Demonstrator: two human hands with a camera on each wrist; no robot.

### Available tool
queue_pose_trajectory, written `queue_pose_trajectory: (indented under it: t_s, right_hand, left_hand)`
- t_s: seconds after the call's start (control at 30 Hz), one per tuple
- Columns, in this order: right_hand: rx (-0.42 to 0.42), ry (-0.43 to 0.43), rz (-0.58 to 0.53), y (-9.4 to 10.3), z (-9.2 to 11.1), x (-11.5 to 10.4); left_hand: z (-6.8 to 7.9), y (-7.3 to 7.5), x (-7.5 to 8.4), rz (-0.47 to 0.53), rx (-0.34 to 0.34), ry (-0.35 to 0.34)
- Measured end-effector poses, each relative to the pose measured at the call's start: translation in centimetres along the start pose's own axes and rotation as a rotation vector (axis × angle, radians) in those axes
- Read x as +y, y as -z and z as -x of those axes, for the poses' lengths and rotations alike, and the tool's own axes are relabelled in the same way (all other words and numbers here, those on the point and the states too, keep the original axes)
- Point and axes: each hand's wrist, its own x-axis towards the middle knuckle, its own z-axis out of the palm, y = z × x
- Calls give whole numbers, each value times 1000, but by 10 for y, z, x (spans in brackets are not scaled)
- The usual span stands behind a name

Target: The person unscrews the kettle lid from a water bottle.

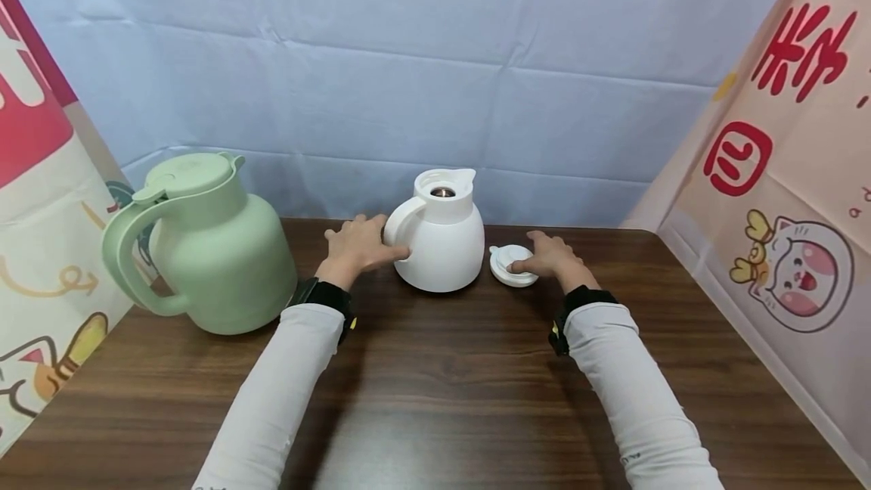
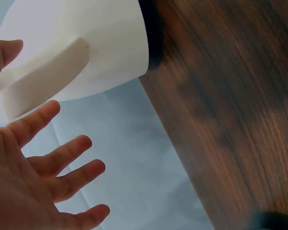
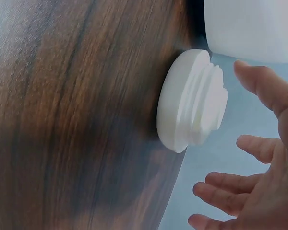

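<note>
A white thermos jug [image 1: 442, 248] stands upright on the table with its mouth uncovered. Its handle points left, toward my left hand [image 1: 361, 249]. In the left wrist view, that hand [image 2: 33, 177] has its fingers spread near the jug's handle [image 2: 48, 79]; contact with it cannot be made out. To the jug's right lies its white lid [image 1: 510, 265], upside down, with the stepped plug facing up. My right hand [image 1: 553, 257] hovers over the lid, and the right wrist view shows its spread fingers apart from the lid [image 3: 192, 103].
A larger green thermos jug [image 1: 224, 255] with its lid on stands at the left, beside my left forearm. The brown wooden table [image 1: 449, 376] ends at a pale blue cloth [image 1: 381, 82] behind. Printed sheets [image 1: 782, 195] hang on both sides.
</note>
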Motion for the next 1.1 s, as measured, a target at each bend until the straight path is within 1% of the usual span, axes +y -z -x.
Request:
queue_pose_trajectory:
  t_s: [0.1, 0.17, 0.37, 0.47, 0.57, 0.77, 0.97, 1.1]
  right_hand:
    - [6, -10, 11, 0, 1, -4]
    - [15, 0, 11, 0, 3, -7]
    - [25, 86, -41, -6, 9, -16]
    - [31, 105, -39, -9, 12, -20]
    - [47, 107, -17, -11, 15, -25]
    - [66, 121, -16, -16, 24, -38]
    - [69, 147, -48, -21, 34, -49]
    - [57, 201, -82, -23, 41, -57]
  left_hand:
    - [2, -1, 0, -10, 5, -6]
    - [4, -1, -2, 0, 9, -8]
    - [14, -1, -12, 45, 31, 9]
    - [18, -5, -15, 28, 44, 8]
    - [22, -8, -18, -10, 63, 9]
    - [32, -11, -23, -52, 76, 25]
    - [43, -5, -27, -50, 97, 20]
    - [49, 2, -29, -44, 111, 14]
